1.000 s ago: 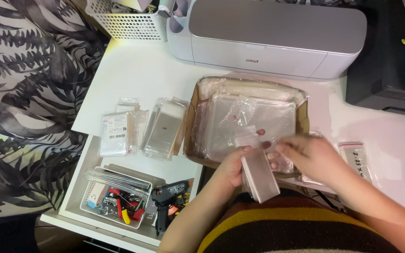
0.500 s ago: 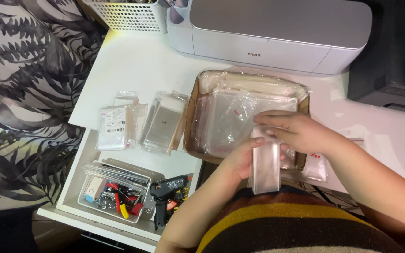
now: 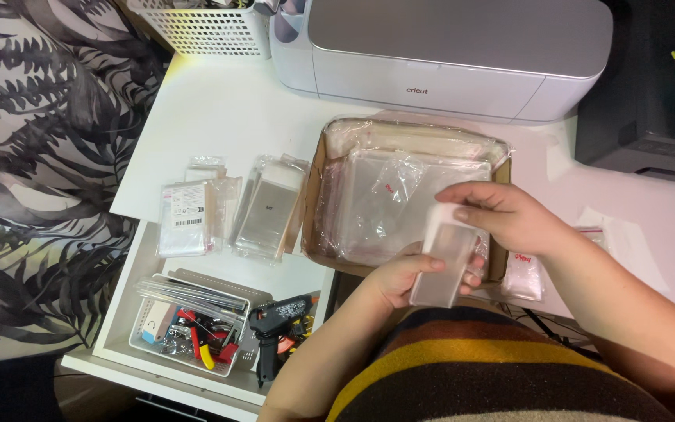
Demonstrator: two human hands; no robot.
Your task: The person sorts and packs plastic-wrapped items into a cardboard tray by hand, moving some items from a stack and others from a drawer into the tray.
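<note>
Raised packet now over cluttered white desk.

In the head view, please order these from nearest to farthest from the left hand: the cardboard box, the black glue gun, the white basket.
From the left hand:
1. Cardboard box, just above it, touching or nearly so.
2. Black glue gun, lower left, in the open drawer.
3. White basket, far upper left, at the desk's back edge.

The white wire basket is cut off by the top edge.
</note>
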